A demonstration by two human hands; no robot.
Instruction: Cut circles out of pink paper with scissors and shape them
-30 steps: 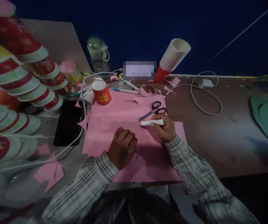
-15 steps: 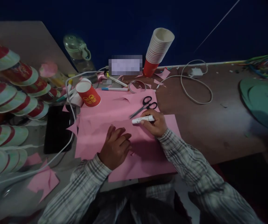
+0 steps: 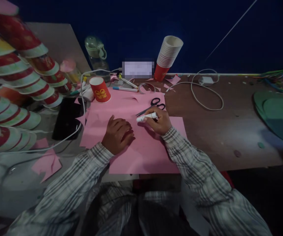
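My right hand (image 3: pixel 157 123) is closed around a white glue stick or marker (image 3: pixel 146 117), held sideways over the pink paper sheets (image 3: pixel 141 150) on the table. My left hand (image 3: pixel 117 133) lies on the same pink paper, fingers loosely spread and flat, holding nothing. Black-handled scissors (image 3: pixel 151 106) lie on the paper just beyond my right hand. A single red paper cup (image 3: pixel 99 89) stands upside-down-looking at the paper's far left corner.
A leaning stack of red-and-white cups (image 3: pixel 167 55) stands at the back. Stacked red paper bowls (image 3: pixel 15 85) crowd the left side, beside a black phone (image 3: pixel 66 119) and white cables (image 3: pixel 205 95). A water bottle (image 3: pixel 97 55), pens (image 3: pixel 124 88) and a green plate (image 3: pixel 279 114) are also on the table.
My left hand has gone from a loose fist to fingers spread flat on the paper. The right hand with the white stick has shifted slightly left; the view has moved.
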